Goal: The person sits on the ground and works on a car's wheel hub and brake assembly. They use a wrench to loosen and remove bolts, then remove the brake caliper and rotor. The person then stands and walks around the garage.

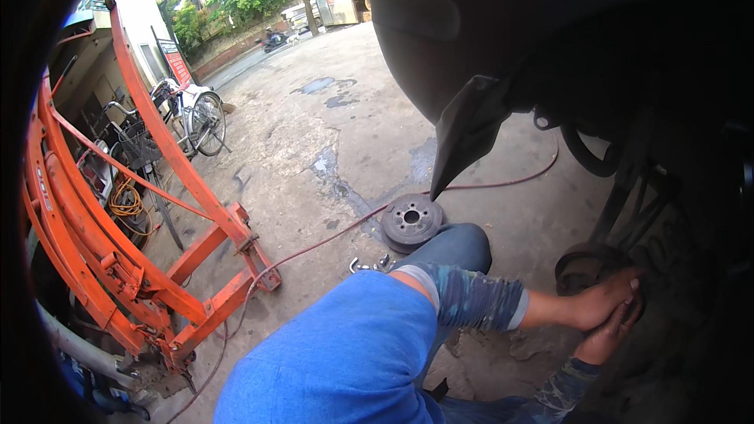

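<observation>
At the right, under the dark vehicle body, my left hand [606,302] reaches in from a camouflage sleeve. Its fingers are curled at a round, dark wheel-end part [577,267]. Just below it, my right hand [606,341] meets the left one, its fingers bent too. Shadow hides what the fingers hold. On the ground beside my knee lies a grey brake drum [393,229], flat, with a centre hole and a ring of smaller holes. Several shiny lug nuts [371,264] are scattered next to the drum.
An orange steel frame [200,251] of a lifting machine stands at the left. A thin red hose [330,237] snakes across the concrete. Dark suspension arms [620,196] and a hanging flap [470,129] are close to my arms. Bicycles [188,118] stand farther back.
</observation>
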`<move>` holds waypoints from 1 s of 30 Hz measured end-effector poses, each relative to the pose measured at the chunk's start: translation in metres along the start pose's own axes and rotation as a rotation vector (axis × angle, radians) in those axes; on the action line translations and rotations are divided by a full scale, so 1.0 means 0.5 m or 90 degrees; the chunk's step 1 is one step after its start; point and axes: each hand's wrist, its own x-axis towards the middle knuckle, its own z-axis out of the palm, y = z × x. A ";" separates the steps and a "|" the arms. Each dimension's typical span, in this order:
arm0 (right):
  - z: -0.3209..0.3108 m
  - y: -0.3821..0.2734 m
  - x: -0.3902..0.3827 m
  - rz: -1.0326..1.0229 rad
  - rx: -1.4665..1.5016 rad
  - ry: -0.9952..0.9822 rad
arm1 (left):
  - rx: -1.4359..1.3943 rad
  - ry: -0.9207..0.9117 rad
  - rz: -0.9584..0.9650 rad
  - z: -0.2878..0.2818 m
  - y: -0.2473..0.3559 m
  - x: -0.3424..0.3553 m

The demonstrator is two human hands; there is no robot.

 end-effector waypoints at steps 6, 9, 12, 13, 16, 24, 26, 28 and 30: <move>-0.039 0.082 0.016 0.036 0.202 0.007 | 0.244 -0.108 0.116 0.020 0.013 -0.024; -0.058 0.113 0.018 0.036 0.400 -0.002 | 0.319 -0.144 0.188 0.004 0.031 -0.010; -0.067 0.107 0.004 0.107 0.313 -0.013 | 0.172 -0.112 0.107 -0.026 0.051 0.014; -0.070 0.097 -0.003 0.130 0.264 0.002 | 0.078 -0.093 0.086 -0.032 0.053 0.018; -0.045 0.077 -0.003 0.109 0.343 -0.083 | 0.236 -0.092 0.078 -0.033 0.048 0.013; -0.016 0.030 0.001 0.145 0.227 -0.051 | 0.378 0.047 0.086 -0.061 0.049 0.055; 0.002 0.027 0.003 0.101 0.229 -0.104 | 0.326 0.071 -0.002 -0.072 0.059 0.060; 0.015 0.025 0.008 0.067 0.326 -0.159 | 0.288 0.066 -0.083 -0.083 0.066 0.065; 0.004 0.017 0.020 0.057 0.540 -0.208 | 0.226 0.175 -0.041 -0.098 0.071 0.084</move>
